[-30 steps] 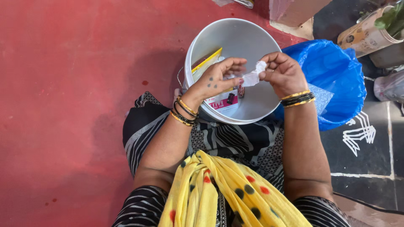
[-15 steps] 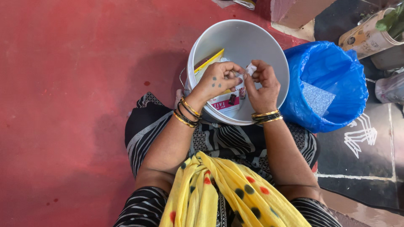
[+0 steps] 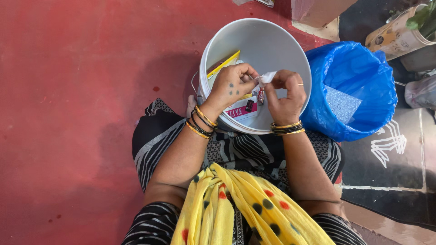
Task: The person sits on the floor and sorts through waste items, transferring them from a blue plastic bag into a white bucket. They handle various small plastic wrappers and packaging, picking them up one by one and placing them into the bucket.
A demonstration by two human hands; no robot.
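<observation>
left hand point(image 3: 231, 86): hovering over the white bucket point(image 3: 272, 38), fingers curled together, pinching one end of a small white wrapper point(image 3: 265, 78)
right hand point(image 3: 285, 93): also over the bucket, just right of the left hand, thumb and fingers clamping the other end of the same wrapper; ring showing on one finger
white wrapper: crumpled scrap, being held between both hands above the bucket's middle, not touching the bucket
wrists: gold and black bangles point(image 3: 200, 121) sitting on the left wrist at the bucket's near rim; the same kind on the right wrist
inside bucket: yellow packet point(image 3: 223, 64) leaning on the left wall; pink and white carton point(image 3: 241, 110) lying on the bottom under the hands; small red piece just beside the carton, too small to tell
blue bag point(image 3: 359, 72): standing open, touching the bucket's right side, pale sheet lying inside
yellow scarf point(image 3: 236, 204): dotted, hanging on the person's chest, well below the bucket
red floor point(image 3: 77, 90): spreading left of the bucket
</observation>
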